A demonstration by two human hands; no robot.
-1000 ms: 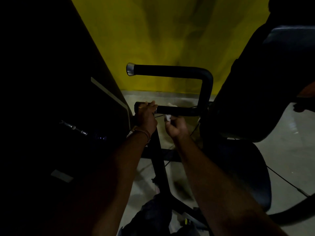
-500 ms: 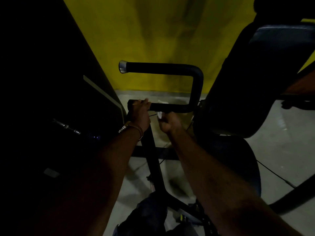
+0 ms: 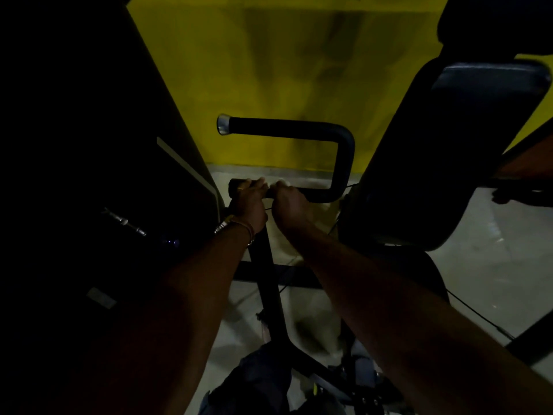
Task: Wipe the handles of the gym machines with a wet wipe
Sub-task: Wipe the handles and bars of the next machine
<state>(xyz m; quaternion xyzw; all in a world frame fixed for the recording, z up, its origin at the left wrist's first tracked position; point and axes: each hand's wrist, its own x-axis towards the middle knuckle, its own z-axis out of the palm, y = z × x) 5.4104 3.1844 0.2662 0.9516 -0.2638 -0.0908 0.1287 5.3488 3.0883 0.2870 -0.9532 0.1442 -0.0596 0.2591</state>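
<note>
Handle [image 3: 323, 196] on the gym machine is a black U-shaped bar – lower run is where we've got both hands, upper run ends in a silver cap [image 3: 223, 128] pointing left. Our left hand [image 3: 250, 202] is curled round the lower bar right by its left end, ring and a couple of bracelets [image 3: 239, 227] showing at the wrist. Right hand [image 3: 289, 205] sits just beside it, nearly touching, fingers wrapped over the bar w/ the wet wipe [image 3: 281, 183] under them – only a pale sliver pokes out above the knuckles, so can't tell how it's folded. Black upright post [image 3: 270, 283] runs down between our forearms to the pale floor [image 3: 490, 265]. Yellow wall [image 3: 269, 70] behind, dark padded seat [image 3: 449, 163] off to the right. Pretty dim overall.
</note>
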